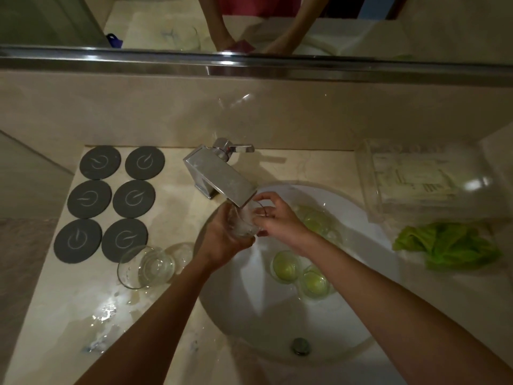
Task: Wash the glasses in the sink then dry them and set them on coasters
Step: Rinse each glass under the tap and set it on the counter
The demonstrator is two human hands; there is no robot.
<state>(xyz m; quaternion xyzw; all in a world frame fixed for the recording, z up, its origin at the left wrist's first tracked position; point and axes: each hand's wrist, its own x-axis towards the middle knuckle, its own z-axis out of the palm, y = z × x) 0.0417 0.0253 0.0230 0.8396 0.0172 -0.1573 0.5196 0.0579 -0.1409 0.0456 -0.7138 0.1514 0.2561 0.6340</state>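
In the head view, the left hand [222,240] cupped a glass [244,222] from below, fingers curled round its base, just under the tap [222,177] spout. The glass lay tilted, mouth toward the tap. The right hand [273,218] pinched its rim from the right. Two washed glasses [145,266] stood left of the tap, beside the coasters [111,201], so the left hand looked nearer for setting it down.
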